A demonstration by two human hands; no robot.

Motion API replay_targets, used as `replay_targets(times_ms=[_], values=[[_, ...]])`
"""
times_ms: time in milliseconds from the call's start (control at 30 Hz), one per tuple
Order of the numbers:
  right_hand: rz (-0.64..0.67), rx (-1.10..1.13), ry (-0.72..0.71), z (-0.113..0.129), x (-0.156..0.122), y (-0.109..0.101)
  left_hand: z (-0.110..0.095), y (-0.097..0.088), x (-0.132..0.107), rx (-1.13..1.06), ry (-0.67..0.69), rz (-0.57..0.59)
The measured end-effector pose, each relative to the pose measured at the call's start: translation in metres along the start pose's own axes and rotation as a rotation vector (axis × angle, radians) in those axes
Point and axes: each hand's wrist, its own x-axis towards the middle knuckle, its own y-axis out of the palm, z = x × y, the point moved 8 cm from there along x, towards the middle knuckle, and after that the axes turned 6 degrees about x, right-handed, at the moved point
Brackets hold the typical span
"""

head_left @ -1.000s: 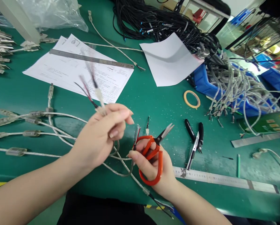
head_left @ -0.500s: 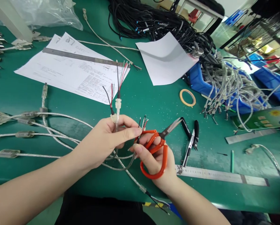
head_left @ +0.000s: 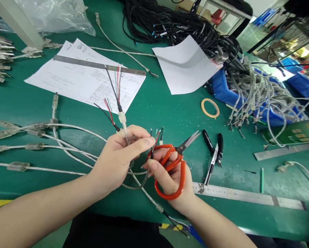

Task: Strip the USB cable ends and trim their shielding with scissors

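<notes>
My left hand (head_left: 120,155) is closed on cables with clear sheathing. Two cable ends (head_left: 121,117) stick up past its knuckles, their black, red and green wires fanned out. Its thumb and forefinger pinch near a third set of thin wires (head_left: 154,144). My right hand (head_left: 167,172) holds that third cable's black-sleeved end between thumb and fingertips. Orange-handled scissors (head_left: 180,150) hang on the same hand, blades pointing up and right, away from the wires. The fingertips of both hands nearly meet. Where the cables run inside the left palm is hidden.
Several clear cables (head_left: 35,146) lie at left. Printed sheets (head_left: 74,79) and a steel ruler (head_left: 97,65) lie behind. To the right are a tape roll (head_left: 210,108), nippers (head_left: 220,151), a cutter knife (head_left: 211,163), another ruler (head_left: 247,194) and a blue bin (head_left: 223,88) of cables.
My left hand has turned slightly, and the two upright cable ends have swung left and tilted. My right hand with the scissors stays nearly in place. The view has shifted a little.
</notes>
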Motion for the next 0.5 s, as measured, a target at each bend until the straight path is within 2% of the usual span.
replay_targets(times_ms=[267,433,500], values=[[-0.040,-0.001,-0.017,-0.0005,0.0009,-0.0046,0.0038,-0.0017,0.0035,-0.008,-0.049,-0.019],[-0.047,0.044,-0.022,0.0021,-0.0001,-0.0046,0.0037,-0.0014,0.0082,-0.026,-0.110,0.024],[-0.047,0.037,-0.037,0.0042,0.0004,-0.0057,0.0054,0.0019,0.0075,-0.009,-0.141,0.084]])
